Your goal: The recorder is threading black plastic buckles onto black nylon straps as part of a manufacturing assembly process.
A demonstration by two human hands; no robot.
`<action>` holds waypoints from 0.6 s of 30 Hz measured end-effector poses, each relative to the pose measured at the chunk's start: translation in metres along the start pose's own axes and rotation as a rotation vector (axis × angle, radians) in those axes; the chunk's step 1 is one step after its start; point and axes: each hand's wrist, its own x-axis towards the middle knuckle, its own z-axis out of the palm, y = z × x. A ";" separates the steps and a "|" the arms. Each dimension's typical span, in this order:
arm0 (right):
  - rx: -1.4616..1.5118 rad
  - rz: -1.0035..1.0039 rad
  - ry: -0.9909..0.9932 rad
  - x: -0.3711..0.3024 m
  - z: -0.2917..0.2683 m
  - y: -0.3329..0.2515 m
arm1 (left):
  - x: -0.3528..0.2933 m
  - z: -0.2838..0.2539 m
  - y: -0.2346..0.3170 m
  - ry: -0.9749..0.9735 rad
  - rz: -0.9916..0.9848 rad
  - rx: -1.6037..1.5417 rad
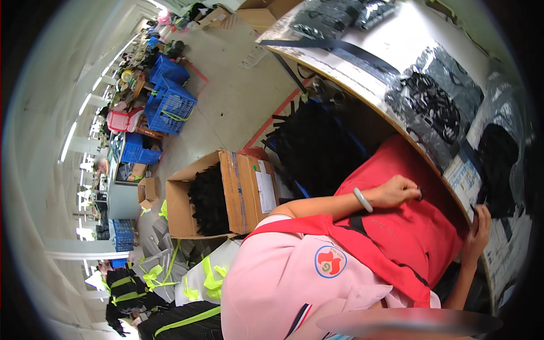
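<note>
My left hand [398, 191], with a pale bangle at the wrist, is closed above the red apron [396, 238] on my lap. A tiny dark bit shows at its fingertips, too small to name. My right hand [480, 233] is at the table's edge, its fingers bent together round a small dark piece I cannot make out. Near it on the white table [408, 39] lie a bundle of black cloth-like material [497, 161] and a clear plastic bag of black buckle-like parts [433, 105].
Dark plastic-wrapped packs [326, 20] and a dark strap [331, 48] lie along the table's far part. Beside me stand a cardboard box [241, 195] of black pieces and a heap of black straps [314, 144]. Blue crates [170, 105] and yellow-green straps [211, 277] are farther left.
</note>
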 end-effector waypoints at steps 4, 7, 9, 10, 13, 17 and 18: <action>0.196 -0.048 -0.125 0.033 0.003 -0.066 | 0.000 -0.005 0.022 0.107 0.059 -0.037; 0.417 0.101 -0.193 0.041 0.009 -0.096 | 0.003 -0.001 0.042 0.171 0.087 -0.049; 0.621 0.227 -0.247 0.042 0.021 -0.105 | 0.005 0.001 0.048 0.223 0.104 -0.011; 0.738 0.277 -0.281 0.044 0.028 -0.106 | 0.005 -0.002 0.050 0.246 0.080 0.029; 0.939 0.573 -0.485 0.047 0.041 -0.112 | 0.003 -0.002 0.053 0.273 0.065 -0.075; 1.178 0.809 -0.417 0.035 0.072 -0.112 | 0.006 -0.003 0.040 0.282 0.130 0.020; 1.175 0.831 -0.410 0.033 0.072 -0.111 | 0.007 -0.002 0.036 0.268 0.116 0.014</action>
